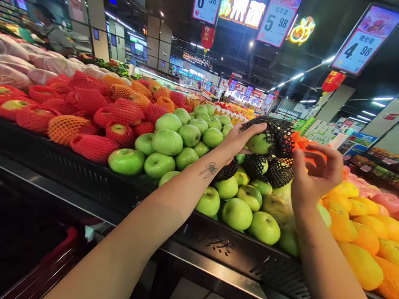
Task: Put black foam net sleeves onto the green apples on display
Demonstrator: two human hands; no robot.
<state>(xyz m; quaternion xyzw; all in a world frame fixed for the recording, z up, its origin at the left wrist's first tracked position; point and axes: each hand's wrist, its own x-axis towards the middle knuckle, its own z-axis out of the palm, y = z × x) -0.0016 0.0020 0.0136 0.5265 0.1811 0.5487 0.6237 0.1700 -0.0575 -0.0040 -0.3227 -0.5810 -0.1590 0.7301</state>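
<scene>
My left hand (244, 139) is closed around a green apple (259, 144) partly covered by a black foam net (281, 135), above the heap of green apples. To its right, my right hand (317, 172) is raised with thumb and fingers bent and apart, close to the net's loose end, and nothing shows in its grasp. Under the hands lie more black foam nets (280, 172) among loose green apples (237, 213).
Red-netted apples (94, 146) fill the display on the left. Oranges (364, 236) and pink fruit (390, 203) lie on the right. A black tray edge (218, 243) runs along the front. Price signs (368, 39) hang overhead. A person (52, 29) stands at far left.
</scene>
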